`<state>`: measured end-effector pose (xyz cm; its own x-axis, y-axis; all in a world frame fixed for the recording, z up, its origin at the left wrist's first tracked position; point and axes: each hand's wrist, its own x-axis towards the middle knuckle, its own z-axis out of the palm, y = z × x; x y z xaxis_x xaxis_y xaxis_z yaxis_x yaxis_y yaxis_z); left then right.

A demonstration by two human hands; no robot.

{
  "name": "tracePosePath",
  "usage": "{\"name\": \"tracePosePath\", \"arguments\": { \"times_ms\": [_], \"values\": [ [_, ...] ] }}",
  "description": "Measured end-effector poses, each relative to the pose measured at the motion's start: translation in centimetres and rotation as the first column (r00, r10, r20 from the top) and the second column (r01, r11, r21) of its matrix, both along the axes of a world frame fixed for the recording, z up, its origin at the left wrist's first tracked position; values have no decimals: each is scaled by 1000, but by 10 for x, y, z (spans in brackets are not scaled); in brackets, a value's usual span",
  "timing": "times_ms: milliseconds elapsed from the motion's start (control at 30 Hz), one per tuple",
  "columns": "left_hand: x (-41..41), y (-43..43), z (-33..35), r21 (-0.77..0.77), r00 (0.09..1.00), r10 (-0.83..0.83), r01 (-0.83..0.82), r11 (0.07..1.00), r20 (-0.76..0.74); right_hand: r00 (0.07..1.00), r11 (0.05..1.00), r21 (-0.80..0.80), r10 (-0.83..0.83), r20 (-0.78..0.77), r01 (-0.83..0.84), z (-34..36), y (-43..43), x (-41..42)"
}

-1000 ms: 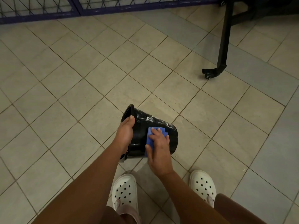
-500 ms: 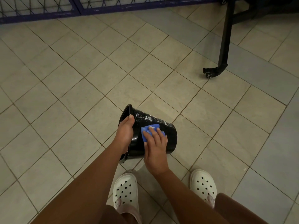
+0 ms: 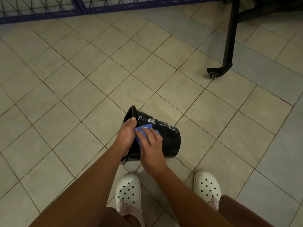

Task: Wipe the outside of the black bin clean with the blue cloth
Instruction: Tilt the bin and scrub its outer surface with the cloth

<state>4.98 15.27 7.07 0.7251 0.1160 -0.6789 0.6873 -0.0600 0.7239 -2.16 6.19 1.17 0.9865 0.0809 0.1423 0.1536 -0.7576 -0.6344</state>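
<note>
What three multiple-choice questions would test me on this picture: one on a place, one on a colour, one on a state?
1. Where is the blue cloth?
A) on the floor
B) on the black bin's outer wall, under the right hand
C) inside the bin

2. What colour are the shoes?
A) white
B) red
C) black

3. How is the bin placed?
A) upright
B) tipped sideways, left hand gripping its rim
C) upside down

Answers: 1 B, the hand presses it against the wall; 2 A, both are white with holes; 3 B, its mouth points sideways.
</note>
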Motion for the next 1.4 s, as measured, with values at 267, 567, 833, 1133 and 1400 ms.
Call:
{"name": "tracePosePath", "arguments": {
  "times_ms": [267,567,833,1133,1400],
  "values": [
    [2,-6,1,27,1000,11,-11,1000,-5,981,985,39,-162,-106,166,-4,-1,-17],
    [0,-9,2,11,998,-40,40,999,46,956,982,61,-161,-247,181,8,-16,16],
    [-1,-6,3,14,997,-75,74,997,23,987,993,9,-118,-108,120,5,-10,5],
    [9,3,11,-192,957,-1,-58,980,-291,973,1000,-20,-1,-230,-4,6,-23,-6],
    [16,3,5,-45,945,5,-21,999,-328,952,982,136,-89,-291,133,5,-2,-22]
  ]
}}
